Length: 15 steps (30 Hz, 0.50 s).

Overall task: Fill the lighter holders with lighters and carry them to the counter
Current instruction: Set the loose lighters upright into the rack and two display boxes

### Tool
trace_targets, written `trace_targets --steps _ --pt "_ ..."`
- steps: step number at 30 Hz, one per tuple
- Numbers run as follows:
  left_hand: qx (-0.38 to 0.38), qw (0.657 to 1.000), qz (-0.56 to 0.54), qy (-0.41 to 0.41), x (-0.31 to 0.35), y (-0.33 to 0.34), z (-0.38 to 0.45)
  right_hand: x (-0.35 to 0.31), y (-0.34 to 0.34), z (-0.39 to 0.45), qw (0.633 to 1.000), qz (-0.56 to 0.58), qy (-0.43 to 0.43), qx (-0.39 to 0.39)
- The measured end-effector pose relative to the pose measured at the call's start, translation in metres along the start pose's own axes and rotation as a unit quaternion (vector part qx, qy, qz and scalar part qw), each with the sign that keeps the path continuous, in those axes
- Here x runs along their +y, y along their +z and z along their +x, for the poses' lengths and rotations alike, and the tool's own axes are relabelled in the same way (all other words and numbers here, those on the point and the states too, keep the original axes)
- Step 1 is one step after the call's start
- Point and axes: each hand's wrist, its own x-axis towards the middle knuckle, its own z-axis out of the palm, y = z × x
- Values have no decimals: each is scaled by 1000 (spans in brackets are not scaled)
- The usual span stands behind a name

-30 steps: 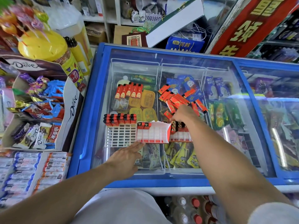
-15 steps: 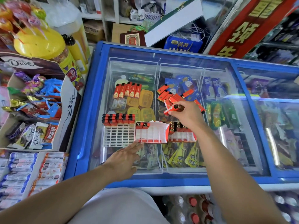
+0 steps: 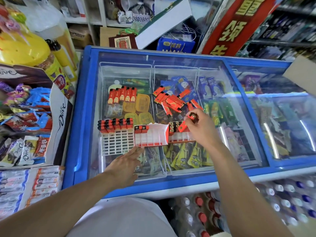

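Observation:
Three lighter holders sit side by side on the freezer's glass lid: a white grid holder (image 3: 118,141) with a back row of lighters, a red-and-white middle holder (image 3: 151,135) with two lighters, and a right holder (image 3: 181,136) with several. My right hand (image 3: 201,129) pinches one red lighter (image 3: 185,123) over the right holder. A loose pile of red lighters (image 3: 172,100) lies beyond it, and a neat row of lighters (image 3: 122,95) lies to the left. With straight fingers, my left hand (image 3: 124,163) rests flat on the glass, touching the middle holder's front edge.
The blue-framed freezer (image 3: 80,120) holds ice creams under glass. A Dove chocolate display box (image 3: 58,120) and a yellow lollipop tub (image 3: 22,48) stand at the left. Bottled drinks (image 3: 239,202) lie below the freezer front. A red banner (image 3: 236,23) leans at the back right.
My right hand picked a red lighter from the loose pile and brought it back toward me, down over the right holder. My left hand stayed at the middle holder.

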Motion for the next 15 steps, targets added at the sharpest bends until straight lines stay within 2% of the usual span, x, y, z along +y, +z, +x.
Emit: trace_targets --steps 9,15 --pt "-5 1000 19 -1 0 1 0 33 32 -17 992 35 117 -6" --pt "-4 1000 12 -2 -1 0 0 37 47 -17 990 26 131 -48"
